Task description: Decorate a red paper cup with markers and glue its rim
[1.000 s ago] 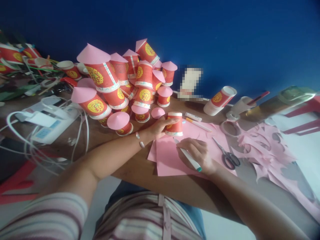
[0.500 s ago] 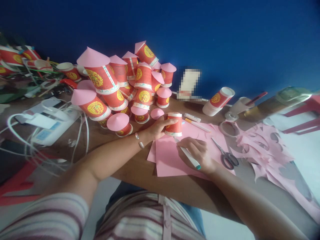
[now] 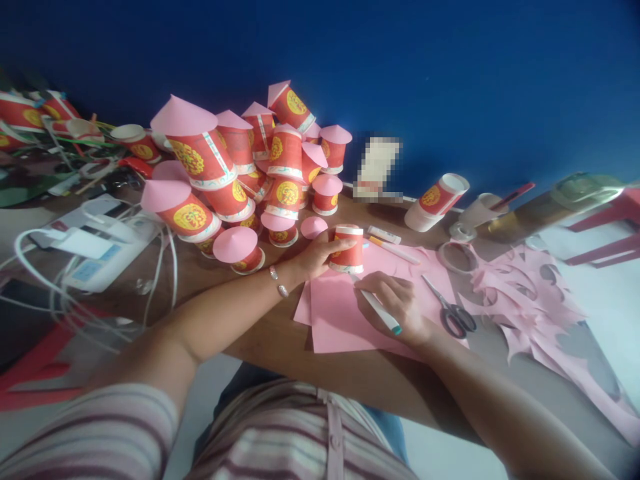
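- Left of frame: a white power strip (image 3: 97, 265) lies among cables.
- Upper left of centre: cone-topped cups (image 3: 286, 152) stand stacked.
- Centre: left-hand fingers grasp the red cup (image 3: 355, 257) at the pink paper's (image 3: 330, 317) upper edge.
- Right of centre: right-hand fingers clench the white marker (image 3: 381, 312), tip near the cup's base.
- Right: scissors (image 3: 453, 313), pink scraps (image 3: 530, 283).

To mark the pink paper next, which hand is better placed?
Likely the right hand: it holds the white pen over the pink paper, tip near the red cup. The left hand is occupied, gripping that cup.
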A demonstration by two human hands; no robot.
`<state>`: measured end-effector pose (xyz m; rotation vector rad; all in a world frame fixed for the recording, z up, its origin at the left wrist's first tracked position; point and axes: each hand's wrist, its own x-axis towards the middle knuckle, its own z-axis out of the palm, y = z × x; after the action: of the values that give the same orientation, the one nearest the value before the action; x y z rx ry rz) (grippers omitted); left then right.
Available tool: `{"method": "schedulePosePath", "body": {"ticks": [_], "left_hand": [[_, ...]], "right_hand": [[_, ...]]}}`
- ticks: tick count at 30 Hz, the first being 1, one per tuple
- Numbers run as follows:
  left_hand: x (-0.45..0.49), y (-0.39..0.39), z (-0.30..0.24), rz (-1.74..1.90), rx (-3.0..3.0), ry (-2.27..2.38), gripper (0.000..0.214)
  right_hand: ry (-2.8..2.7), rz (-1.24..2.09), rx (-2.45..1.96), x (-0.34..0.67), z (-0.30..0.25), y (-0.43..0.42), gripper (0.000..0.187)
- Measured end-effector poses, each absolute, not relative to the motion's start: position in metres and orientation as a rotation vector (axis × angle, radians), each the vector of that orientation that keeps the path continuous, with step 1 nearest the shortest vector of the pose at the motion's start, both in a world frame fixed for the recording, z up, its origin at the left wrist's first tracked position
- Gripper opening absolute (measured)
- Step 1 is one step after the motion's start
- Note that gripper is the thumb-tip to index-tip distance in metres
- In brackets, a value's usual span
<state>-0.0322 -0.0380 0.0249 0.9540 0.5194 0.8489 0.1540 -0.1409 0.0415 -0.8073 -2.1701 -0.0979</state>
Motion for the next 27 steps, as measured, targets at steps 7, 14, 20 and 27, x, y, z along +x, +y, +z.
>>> {"method": "schedulePosePath", "body": {"ticks": [7,14,20,27], "left_hand": [[-0.0319,-0.0369,0.0236,0.849,0.946,0.520,0.048],[-0.0325,-0.0370,0.0234,0.844,0.939,0.534,0.051],[-0.0322,-0.0361,0.0222,0.834,0.913,0.551,0.053],[-0.0320,-0.0356,0.0200,0.842,0.942,0.503,0.049]], "right_hand": [[-2.142,-0.104,-0.817,0.1540,0.0410,-0.1392,0.021],[-2.159,-0.097,-0.810,0.1547,0.0419,-0.1391,0.017],[-2.160,-0.095,-0.820,0.1558,0.0419,-0.1387,0.021],[-2.154,-0.109,-0.820,0.1557,0.0391,-0.1381,0.020]]}}
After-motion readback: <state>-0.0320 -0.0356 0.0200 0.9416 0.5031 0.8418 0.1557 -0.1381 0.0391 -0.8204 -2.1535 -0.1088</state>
